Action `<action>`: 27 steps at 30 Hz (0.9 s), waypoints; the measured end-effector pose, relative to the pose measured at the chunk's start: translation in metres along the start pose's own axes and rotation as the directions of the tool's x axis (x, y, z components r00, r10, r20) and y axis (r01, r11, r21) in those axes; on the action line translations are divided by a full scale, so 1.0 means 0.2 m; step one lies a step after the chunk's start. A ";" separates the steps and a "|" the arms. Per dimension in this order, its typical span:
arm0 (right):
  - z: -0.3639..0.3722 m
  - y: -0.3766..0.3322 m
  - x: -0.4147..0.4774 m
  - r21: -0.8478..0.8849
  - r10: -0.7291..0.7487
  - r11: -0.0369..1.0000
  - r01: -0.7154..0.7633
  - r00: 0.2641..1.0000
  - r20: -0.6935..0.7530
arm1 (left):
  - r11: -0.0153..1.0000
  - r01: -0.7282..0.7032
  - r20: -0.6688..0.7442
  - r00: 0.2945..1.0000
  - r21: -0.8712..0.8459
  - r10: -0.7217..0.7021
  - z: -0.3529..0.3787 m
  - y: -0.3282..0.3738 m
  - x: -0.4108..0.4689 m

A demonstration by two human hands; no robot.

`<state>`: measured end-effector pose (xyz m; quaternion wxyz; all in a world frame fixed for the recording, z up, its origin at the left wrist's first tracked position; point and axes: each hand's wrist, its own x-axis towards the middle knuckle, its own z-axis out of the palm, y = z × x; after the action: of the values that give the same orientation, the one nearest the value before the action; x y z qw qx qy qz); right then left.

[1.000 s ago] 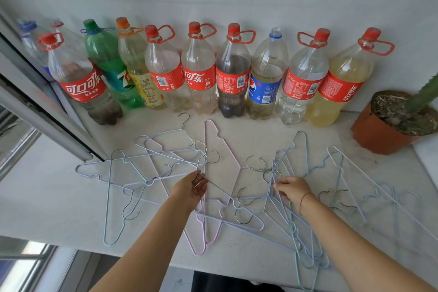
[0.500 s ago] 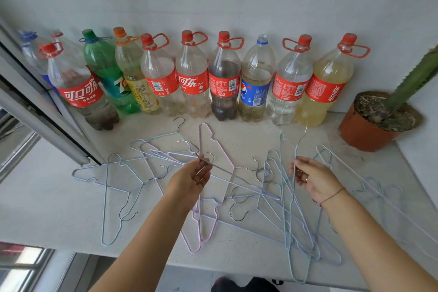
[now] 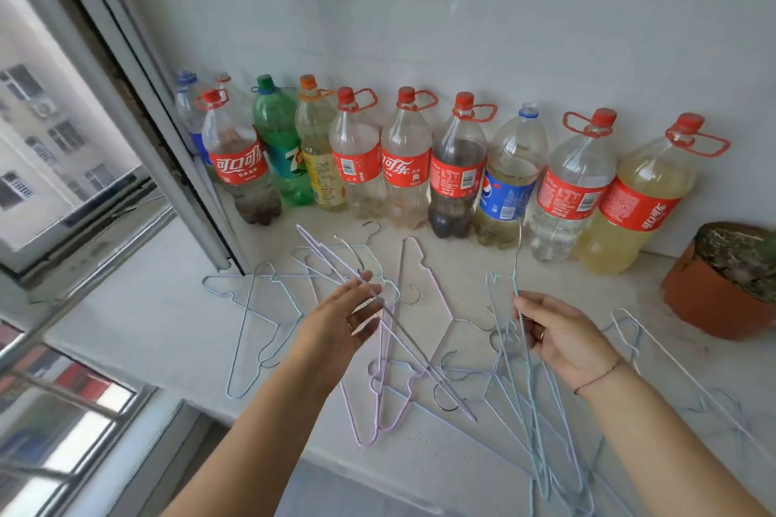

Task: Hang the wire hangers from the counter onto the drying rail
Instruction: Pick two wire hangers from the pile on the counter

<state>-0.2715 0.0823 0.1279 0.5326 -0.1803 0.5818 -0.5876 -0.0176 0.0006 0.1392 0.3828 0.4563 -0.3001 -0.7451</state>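
Several thin wire hangers, pale blue and lilac, lie tangled on the white counter (image 3: 159, 332). My left hand (image 3: 342, 321) is raised above the counter with its fingers pinching a lilac hanger (image 3: 327, 254), which slants up to the left. My right hand (image 3: 558, 334) grips a pale blue hanger (image 3: 531, 399) held nearly upright, its hook rising in front of the bottles. A pink hanger (image 3: 413, 264) and a blue hanger (image 3: 252, 327) rest flat on the counter. No drying rail is in view.
A row of large plastic bottles (image 3: 457, 176) stands along the back wall. A terracotta pot (image 3: 705, 298) with soil sits at the right. An open window frame (image 3: 138, 126) stands at the left, with a metal bar (image 3: 84, 290) below it.
Both hands have risen off the counter, each lifting a hanger. The view has tilted upward, showing more wall and window.
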 end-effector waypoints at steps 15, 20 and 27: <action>0.43 0.01 -0.31 -0.223 0.138 0.975 -0.014 0.822 0.552 | 0.946 -0.316 -0.424 0.868 -0.070 0.259 -0.18 -0.08 -0.85; 0.66 0.10 -0.58 -0.291 0.234 0.956 -0.024 0.661 0.713 | 0.920 -0.384 -0.582 0.766 -0.077 0.271 -0.29 -0.17 -1.25; 0.94 0.27 -1.07 -0.381 0.355 0.925 -0.015 0.394 0.848 | 0.868 -0.495 -0.773 0.560 -0.024 0.298 -0.44 -0.29 -1.87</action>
<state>-0.0144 0.1824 0.2152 0.7880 -0.4829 0.3031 -0.2325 0.1541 0.3379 0.2266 0.6819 0.5911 -0.1194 -0.4139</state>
